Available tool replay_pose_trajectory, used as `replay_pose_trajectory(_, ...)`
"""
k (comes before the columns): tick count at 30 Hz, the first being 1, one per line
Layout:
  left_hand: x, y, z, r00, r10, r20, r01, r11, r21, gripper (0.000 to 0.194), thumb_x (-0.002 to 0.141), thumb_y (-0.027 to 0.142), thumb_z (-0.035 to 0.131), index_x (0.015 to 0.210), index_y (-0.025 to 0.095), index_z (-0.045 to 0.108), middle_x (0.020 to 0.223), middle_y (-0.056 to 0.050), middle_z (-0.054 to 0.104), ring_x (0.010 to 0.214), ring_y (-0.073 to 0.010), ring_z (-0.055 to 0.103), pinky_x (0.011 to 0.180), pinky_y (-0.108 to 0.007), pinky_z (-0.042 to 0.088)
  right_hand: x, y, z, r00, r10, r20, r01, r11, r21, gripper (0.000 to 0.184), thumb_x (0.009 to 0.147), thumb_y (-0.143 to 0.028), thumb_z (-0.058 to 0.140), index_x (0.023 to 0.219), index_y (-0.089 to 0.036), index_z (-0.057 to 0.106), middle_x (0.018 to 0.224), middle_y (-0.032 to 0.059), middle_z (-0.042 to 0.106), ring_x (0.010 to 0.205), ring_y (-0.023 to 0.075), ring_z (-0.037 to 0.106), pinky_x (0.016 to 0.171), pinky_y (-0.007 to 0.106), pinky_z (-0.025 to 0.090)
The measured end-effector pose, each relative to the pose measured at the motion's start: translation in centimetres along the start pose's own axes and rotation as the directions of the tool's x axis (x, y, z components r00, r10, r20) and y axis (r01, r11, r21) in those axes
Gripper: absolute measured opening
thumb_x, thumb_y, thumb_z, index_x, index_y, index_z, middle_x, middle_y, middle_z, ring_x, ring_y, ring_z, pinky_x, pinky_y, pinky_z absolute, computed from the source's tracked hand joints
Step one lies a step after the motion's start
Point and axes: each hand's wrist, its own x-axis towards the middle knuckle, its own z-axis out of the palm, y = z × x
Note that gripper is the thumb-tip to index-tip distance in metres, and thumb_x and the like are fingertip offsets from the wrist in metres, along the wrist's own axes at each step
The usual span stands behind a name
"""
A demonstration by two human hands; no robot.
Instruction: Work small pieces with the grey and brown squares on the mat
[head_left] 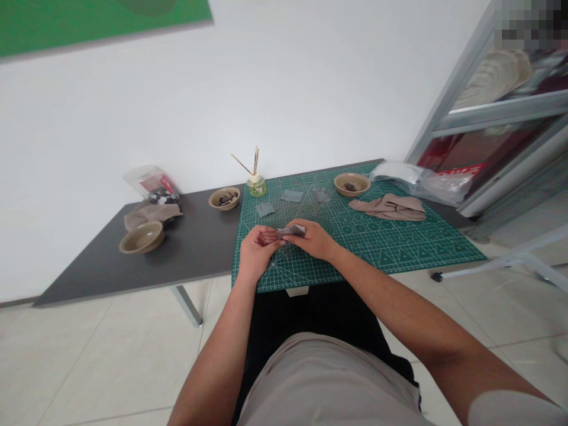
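A small grey sheer pouch [294,230] is held between my two hands, above the front part of the green cutting mat [355,248]. My right hand [314,238] is closed around it with the thumb on the near side. At its left end, my left hand [260,248] pinches with thumb and fingers. What the pouch contains, if anything, cannot be made out. Further back on the mat lie three flat pouches of similar look: one at the left [265,209], one in the middle [292,195] and one at the right [322,194].
A bowl of dark stones [225,199] stands left of a reed diffuser [257,184]. Another bowl [352,184] holds a few dark pieces, near a brown cloth [390,207]. At far left are a tilted bowl [142,238], a cloth [151,214] and a clear container [151,182].
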Motion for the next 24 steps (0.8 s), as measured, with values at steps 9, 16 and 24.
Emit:
replay_pose_trajectory(9, 0.04, 0.1, 0.1, 1.0, -0.019, -0.007, 0.02, 0.999, 0.027, 0.035, 0.056, 0.026, 0.084, 0.083, 0.019, 0.062, 0.075, 0.0, 0.071, 0.069, -0.0151, 0.067, 0.072, -0.031, 0.055, -0.12, 0.06, -0.01, 1.0, 0.016, 0.012, -0.015, 0.998, -0.055, 0.019, 0.086, -0.038, 0.065, 0.083, -0.02, 0.064, 0.073, -0.0017, 0.062, 0.068, 0.014, 0.054, 0.067, 0.027, 0.039)
replay_pose_trajectory(16, 0.09, 0.0, 0.07, 1.0, -0.03, -0.004, 0.031, 0.998, 0.061, 0.028, 0.058, 0.024, 0.083, 0.08, 0.018, 0.066, 0.076, 0.0, 0.072, 0.07, -0.0154, 0.067, 0.072, -0.031, 0.055, 0.05, 0.28, 0.16, 0.999, -0.017, 0.031, 0.021, 0.994, -0.109, 0.019, 0.089, -0.037, 0.061, 0.084, -0.019, 0.063, 0.079, 0.0005, 0.063, 0.072, 0.015, 0.055, 0.07, 0.027, 0.039)
replay_pose_trajectory(24, 0.15, -0.25, 0.13, 1.0, -0.01, -0.02, 0.012, 0.991, 0.131, 0.02, 0.061, 0.024, 0.08, 0.077, 0.02, 0.067, 0.074, 0.0, 0.072, 0.068, -0.0155, 0.066, 0.067, -0.029, 0.054, 0.02, 0.18, 0.03, 1.0, 0.015, 0.017, -0.014, 0.995, -0.094, 0.017, 0.087, -0.036, 0.062, 0.082, -0.02, 0.063, 0.073, -0.0015, 0.061, 0.069, 0.0143, 0.054, 0.068, 0.027, 0.038)
